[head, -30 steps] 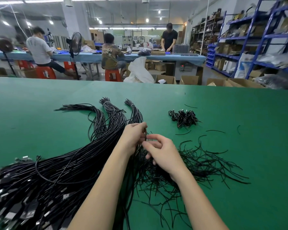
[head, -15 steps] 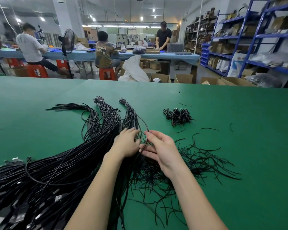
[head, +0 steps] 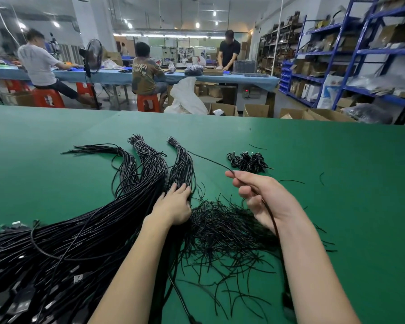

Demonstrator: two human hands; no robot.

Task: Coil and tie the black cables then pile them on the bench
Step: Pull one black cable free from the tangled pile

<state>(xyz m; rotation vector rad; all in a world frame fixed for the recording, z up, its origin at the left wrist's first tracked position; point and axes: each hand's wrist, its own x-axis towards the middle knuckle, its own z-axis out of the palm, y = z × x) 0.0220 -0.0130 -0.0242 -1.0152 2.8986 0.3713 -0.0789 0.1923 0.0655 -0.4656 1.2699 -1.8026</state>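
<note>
**One cable drawn out of the bundles**

Nearest the camera, two bare forearms reach over the green bench (head: 337,183). Between them lies a loose tangle of thin black ties (head: 225,232), and to the left a thick mass of black cables (head: 68,249) sweeps away from the near left corner.

The left hand (head: 173,206) lies palm down on that mass with its fingers straight, pressing where the rightmost bundle meets the tangle. The right hand (head: 260,197) is raised, its fingers curled round a single cable (head: 208,160); the cable runs from its fingertips back to the bundles and down past the wrist.

Farther out, the cables fan into three bound ends. To their right sits a small pile of coiled cables (head: 247,161), apart from the rest.

Beyond the bench, people work at a blue table (head: 117,76), beside blue shelving (head: 337,52).
</note>
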